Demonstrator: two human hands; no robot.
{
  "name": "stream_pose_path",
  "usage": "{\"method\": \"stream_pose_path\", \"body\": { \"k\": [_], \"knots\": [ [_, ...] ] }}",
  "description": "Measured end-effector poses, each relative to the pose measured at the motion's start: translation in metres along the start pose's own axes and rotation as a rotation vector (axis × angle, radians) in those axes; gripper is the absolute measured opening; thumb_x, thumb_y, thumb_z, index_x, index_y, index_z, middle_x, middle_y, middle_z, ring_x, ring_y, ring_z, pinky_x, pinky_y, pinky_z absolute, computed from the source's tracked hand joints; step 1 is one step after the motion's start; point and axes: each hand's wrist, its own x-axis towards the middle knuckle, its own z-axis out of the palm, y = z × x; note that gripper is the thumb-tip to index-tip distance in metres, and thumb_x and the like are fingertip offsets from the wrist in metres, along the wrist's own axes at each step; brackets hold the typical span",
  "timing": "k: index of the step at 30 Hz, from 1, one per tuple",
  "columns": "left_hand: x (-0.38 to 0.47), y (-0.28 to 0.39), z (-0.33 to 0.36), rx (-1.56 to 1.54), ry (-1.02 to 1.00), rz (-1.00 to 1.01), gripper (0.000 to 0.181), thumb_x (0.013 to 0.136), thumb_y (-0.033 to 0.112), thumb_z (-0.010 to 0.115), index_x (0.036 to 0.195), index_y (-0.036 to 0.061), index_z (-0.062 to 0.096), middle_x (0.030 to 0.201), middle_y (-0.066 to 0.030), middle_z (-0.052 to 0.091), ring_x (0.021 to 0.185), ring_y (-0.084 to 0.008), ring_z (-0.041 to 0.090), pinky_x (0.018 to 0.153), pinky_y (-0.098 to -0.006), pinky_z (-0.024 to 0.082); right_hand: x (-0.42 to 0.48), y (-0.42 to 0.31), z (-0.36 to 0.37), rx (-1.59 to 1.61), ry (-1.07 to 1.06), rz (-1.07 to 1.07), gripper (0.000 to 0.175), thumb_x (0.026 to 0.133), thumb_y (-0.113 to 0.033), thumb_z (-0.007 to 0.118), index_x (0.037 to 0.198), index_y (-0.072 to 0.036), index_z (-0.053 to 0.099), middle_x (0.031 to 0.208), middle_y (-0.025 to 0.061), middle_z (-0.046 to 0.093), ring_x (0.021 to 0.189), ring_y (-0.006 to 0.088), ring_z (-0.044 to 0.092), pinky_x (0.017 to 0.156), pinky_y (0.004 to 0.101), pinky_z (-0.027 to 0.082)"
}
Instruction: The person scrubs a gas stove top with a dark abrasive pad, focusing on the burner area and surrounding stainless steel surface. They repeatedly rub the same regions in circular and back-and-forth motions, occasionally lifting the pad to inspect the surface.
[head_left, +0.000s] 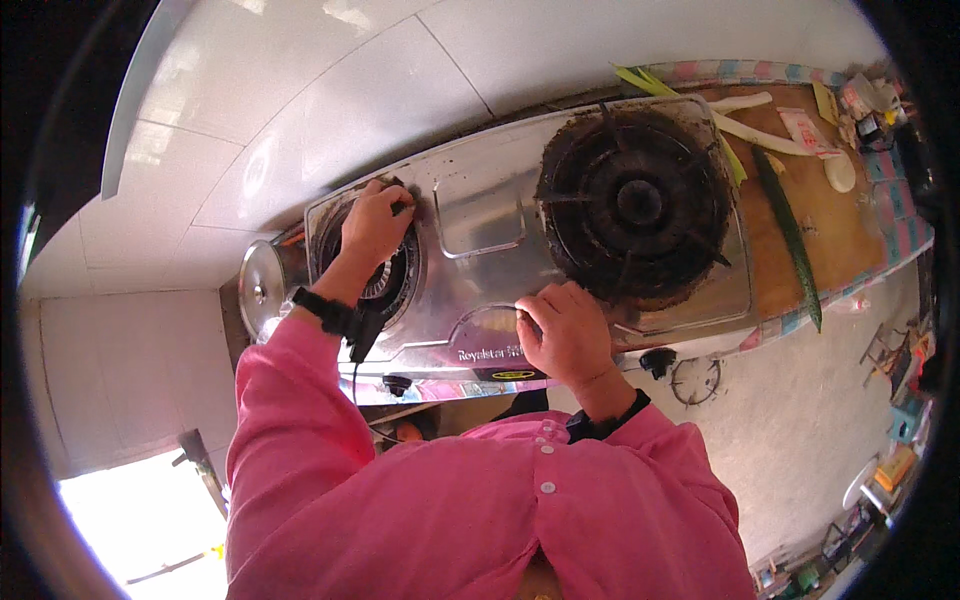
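Note:
My left hand (377, 225) is over the left burner (409, 289) of a steel gas stove (480, 281), its fingers bent at the burner's upper right edge. Something dark shows at those fingertips; whether it is held or part of the stove I cannot tell. My right hand (566, 334) is curled above the stove's front edge, below and left of the right burner (639, 202). The curled fingers hide what, if anything, lies inside them. Black grime coats the right burner and its pan support.
Right of the stove, a cucumber (787, 225), leeks (765, 136) and a white-and-red packet (806, 131) lie on a wooden board (847, 232). A round metal lid (260, 289) stands at the far left. Two black knobs, left (396, 385) and right (658, 361), jut from the stove's front.

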Motion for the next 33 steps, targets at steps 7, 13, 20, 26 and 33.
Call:
{"method": "stream_pose_path", "body": {
  "k": [7, 13, 20, 26, 33],
  "knots": [
    [-0.002, 0.009, -0.007, 0.006, -0.058, -0.064, 0.019, 0.095, 0.031, 0.069, 0.108, 0.0188, 0.076, 0.116, -0.0133, 0.064, 0.114, -0.0381, 0.064, 0.093, -0.0507, 0.054, -0.003, 0.001, 0.003, 0.003, -0.040, 0.022, 0.018, 0.080, -0.017, 0.077, 0.095, -0.013, 0.067, 0.088, 0.0055, 0.060, 0.088, 0.0291, 0.061, 0.077, 0.0429, 0.052],
    [-0.002, 0.002, 0.003, 0.002, 0.037, -0.045, 0.019, 0.095, 0.032, 0.069, 0.108, 0.0189, 0.075, 0.116, -0.0139, 0.064, 0.115, -0.0395, 0.064, 0.094, -0.0508, 0.053, -0.003, 0.000, 0.001, -0.014, -0.040, 0.015, 0.018, 0.080, -0.018, 0.077, 0.094, -0.013, 0.067, 0.087, 0.0064, 0.060, 0.087, 0.0297, 0.060, 0.076, 0.0435, 0.051],
    [0.000, -0.005, -0.003, 0.102, 0.138, -0.165, 0.017, 0.095, 0.029, 0.070, 0.106, 0.0172, 0.075, 0.116, -0.0137, 0.064, 0.116, -0.0376, 0.064, 0.096, -0.0499, 0.053, -0.002, 0.002, 0.001, -0.013, -0.049, 0.002, 0.016, 0.082, -0.019, 0.076, 0.094, -0.013, 0.067, 0.086, 0.0055, 0.060, 0.086, 0.0294, 0.060, 0.075, 0.0435, 0.051],
    [-0.009, 0.010, -0.004, -0.041, 0.002, -0.043, 0.020, 0.094, 0.032, 0.070, 0.107, 0.0175, 0.076, 0.116, -0.0133, 0.064, 0.111, -0.0395, 0.065, 0.092, -0.0497, 0.054, -0.002, 0.001, 0.001, -0.011, -0.035, -0.009, 0.016, 0.082, -0.018, 0.076, 0.094, -0.013, 0.068, 0.088, 0.0055, 0.062, 0.086, 0.0290, 0.060, 0.074, 0.0433, 0.051],
    [-0.004, 0.001, 0.000, 0.046, -0.011, -0.010, 0.020, 0.095, 0.032, 0.069, 0.109, 0.0183, 0.076, 0.116, -0.0142, 0.065, 0.112, -0.0386, 0.066, 0.093, -0.0496, 0.055, 0.000, 0.001, 0.000, -0.009, -0.009, -0.001, 0.017, 0.080, -0.017, 0.077, 0.094, -0.013, 0.068, 0.087, 0.0052, 0.061, 0.086, 0.0289, 0.061, 0.074, 0.0428, 0.052]
  ]
}}
